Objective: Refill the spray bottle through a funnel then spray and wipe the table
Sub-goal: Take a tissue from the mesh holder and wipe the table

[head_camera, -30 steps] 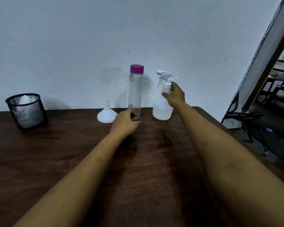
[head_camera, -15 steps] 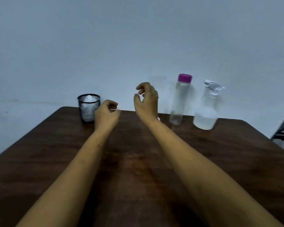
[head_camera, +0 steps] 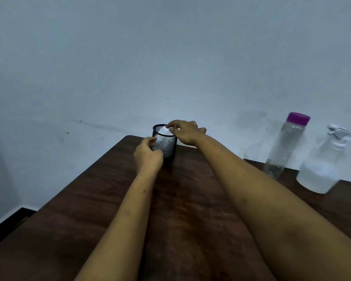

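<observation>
A black mesh cup (head_camera: 167,146) stands at the table's far edge with a white cloth (head_camera: 163,131) bunched inside it. My left hand (head_camera: 148,156) is curled against the cup's left side and grips it. My right hand (head_camera: 187,131) hovers over the rim, thumb and forefinger pinched on the cloth's top. Far to the right stands the white spray bottle (head_camera: 322,173), partly filled with clear liquid, and beside it a tall clear bottle (head_camera: 285,145) with a purple cap. The white funnel (head_camera: 242,153) shows only faintly behind my right forearm.
The dark wooden table (head_camera: 182,201) runs against a pale wall. Its left edge drops away to the floor at the lower left. Both of my forearms lie over the middle of the tabletop.
My view swung left. My right hand left the spray bottle and moved to the mesh cup, where it pinches the cloth. My left hand came off the clear bottle and took the cup's side.
</observation>
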Demonstrator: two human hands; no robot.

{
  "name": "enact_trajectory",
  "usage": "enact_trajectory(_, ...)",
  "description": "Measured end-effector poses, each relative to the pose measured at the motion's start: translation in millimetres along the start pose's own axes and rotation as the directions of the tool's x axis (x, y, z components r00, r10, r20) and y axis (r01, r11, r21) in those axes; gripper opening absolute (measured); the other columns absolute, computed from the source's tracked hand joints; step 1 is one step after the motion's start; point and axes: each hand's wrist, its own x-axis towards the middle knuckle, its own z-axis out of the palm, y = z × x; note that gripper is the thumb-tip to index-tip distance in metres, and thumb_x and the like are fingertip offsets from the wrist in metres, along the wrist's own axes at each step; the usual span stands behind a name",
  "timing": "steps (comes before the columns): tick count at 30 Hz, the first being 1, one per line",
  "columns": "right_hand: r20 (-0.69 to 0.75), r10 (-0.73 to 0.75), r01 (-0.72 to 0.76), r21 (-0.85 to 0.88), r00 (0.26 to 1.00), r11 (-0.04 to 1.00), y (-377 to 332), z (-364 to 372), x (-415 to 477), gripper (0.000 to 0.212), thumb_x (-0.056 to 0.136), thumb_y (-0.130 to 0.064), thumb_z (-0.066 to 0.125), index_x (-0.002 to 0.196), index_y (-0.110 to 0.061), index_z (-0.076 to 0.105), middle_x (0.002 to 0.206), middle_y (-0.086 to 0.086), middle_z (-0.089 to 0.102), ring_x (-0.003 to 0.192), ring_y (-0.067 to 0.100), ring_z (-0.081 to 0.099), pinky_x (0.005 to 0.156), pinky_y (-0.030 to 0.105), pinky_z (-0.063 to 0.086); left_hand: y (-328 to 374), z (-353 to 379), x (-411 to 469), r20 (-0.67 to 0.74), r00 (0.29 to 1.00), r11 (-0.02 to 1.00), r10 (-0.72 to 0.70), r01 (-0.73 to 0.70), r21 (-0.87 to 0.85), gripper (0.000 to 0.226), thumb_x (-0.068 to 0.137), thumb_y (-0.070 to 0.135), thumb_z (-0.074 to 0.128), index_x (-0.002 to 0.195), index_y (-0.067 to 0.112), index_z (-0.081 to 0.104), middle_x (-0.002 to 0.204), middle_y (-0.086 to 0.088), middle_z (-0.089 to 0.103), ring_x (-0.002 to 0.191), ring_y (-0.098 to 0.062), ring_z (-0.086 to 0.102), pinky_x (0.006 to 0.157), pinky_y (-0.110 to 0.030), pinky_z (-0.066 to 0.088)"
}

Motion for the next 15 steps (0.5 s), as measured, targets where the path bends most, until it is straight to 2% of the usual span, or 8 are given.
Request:
enact_trajectory(5,0.088,0.019,-0.011,-0.091,0.996,0.996,-3,7,14,0.041,0.097,-0.055,0.031,0.129,-0.041,0.053,0.144,-0.004,0.044,0.144,0.022,0.014,0.110,0.058,0.004,-8,3,7,-0.009,1.000,1.000,-0.013,0.013,-0.003,0.036,0.075,0.003,0.058,0.104,0.023,0.064,0.108,-0.002,0.065,0.100,-0.020,0.061,0.086,-0.027,0.048)
enact_trajectory(8,0.027,0.009,-0.008,-0.059,1.000,0.998,-3,15,21,0.041,0.097,-0.052,0.033,0.113,-0.032,0.065,0.131,-0.001,0.054,0.142,0.020,0.022,0.109,0.059,0.003,-11,5,10,-0.013,1.000,1.000,-0.013,0.013,-0.017,0.035,0.074,0.003,0.058,0.102,0.025,0.063,0.106,-0.002,0.065,0.099,-0.020,0.062,0.088,-0.030,0.050)
enact_trajectory(10,-0.097,-0.018,0.018,0.004,0.995,1.000,-4,17,26,0.029,0.096,-0.041,0.042,0.106,-0.033,0.068,0.124,-0.007,0.060,0.135,0.016,0.035,0.109,0.052,0.010,-13,6,11,-0.007,1.000,1.000,-0.015,0.015,-0.027,0.036,0.074,0.003,0.059,0.102,0.025,0.063,0.106,-0.002,0.065,0.100,-0.021,0.062,0.089,-0.032,0.051)
enact_trajectory(12,-0.217,-0.019,0.054,0.153,0.976,0.987,-6,15,28,0.025,0.094,-0.025,0.050,0.105,-0.034,0.070,0.123,-0.012,0.063,0.125,0.011,0.048,0.107,0.039,0.025,-12,8,12,-0.004,1.000,0.999,-0.025,0.025,-0.035,0.036,0.075,0.003,0.058,0.103,0.024,0.063,0.107,-0.002,0.065,0.099,-0.020,0.062,0.086,-0.030,0.050)
enact_trajectory(15,-0.342,0.004,0.154,0.433,0.940,0.888,-10,11,29,0.026,0.088,-0.006,0.054,0.100,-0.019,0.073,0.115,0.000,0.069,0.108,0.016,0.062,0.095,0.027,0.045,-9,8,10,-0.006,0.999,0.995,-0.043,0.042,-0.086,0.033,0.076,0.002,0.058,0.102,0.022,0.063,0.104,0.000,0.065,0.097,-0.018,0.061,0.080,-0.025,0.047)
